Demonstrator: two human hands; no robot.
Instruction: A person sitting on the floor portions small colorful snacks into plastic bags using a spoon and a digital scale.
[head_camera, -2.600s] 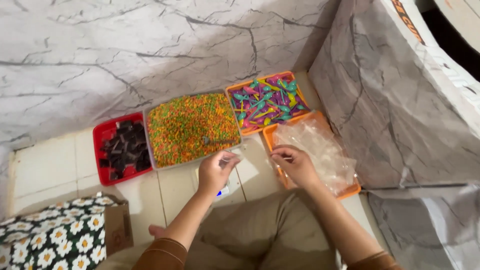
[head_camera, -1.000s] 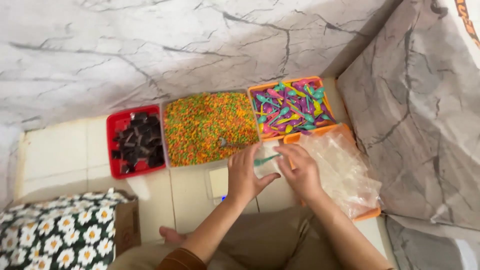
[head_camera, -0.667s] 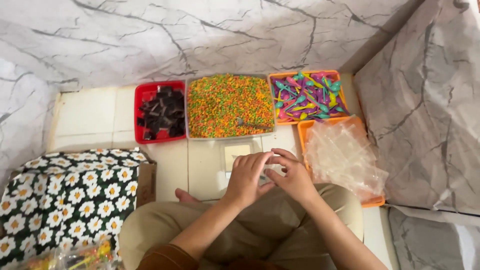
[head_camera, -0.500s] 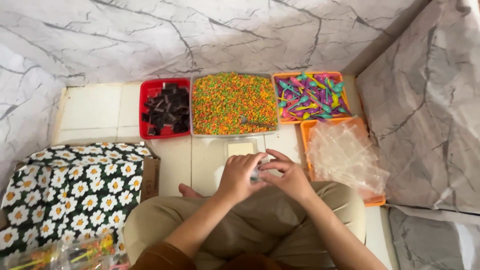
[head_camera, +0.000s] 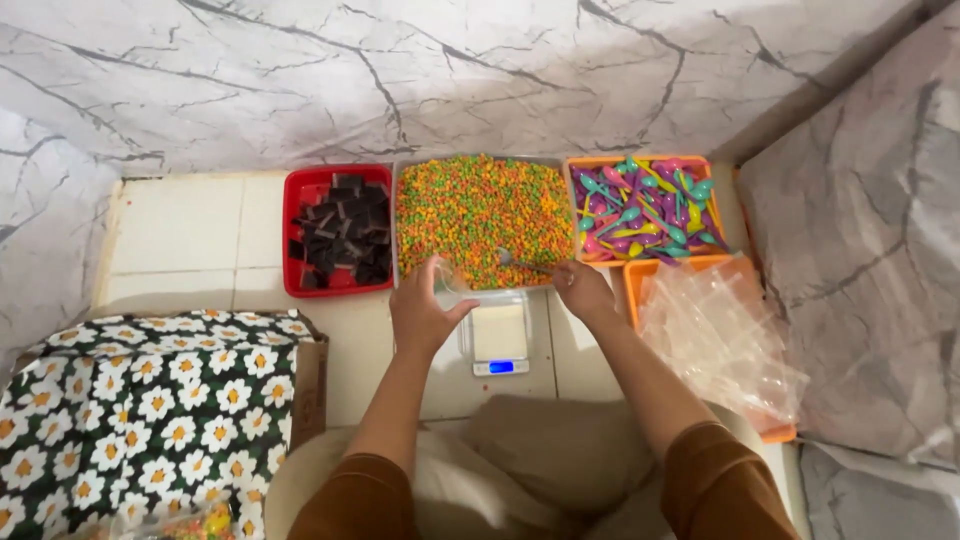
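— Marble-patterned walls ring a pale tiled floor; what sits along the top of the frame?

— Three trays in a row: a red tray of dark squares at centre left, a clear tray of orange, green and yellow pellets in the middle, an orange tray of coloured plastic spoons at upper right.

— And the hands?

— At centre frame, the left hand pinches a small clear bag at the pellet tray's near edge. The right hand is closed on a metal scoop resting in the pellets.

— Anything below?

— A small digital scale lies between the wrists. Clear bags fill another orange tray at right; a daisy-print box occupies the lower left.
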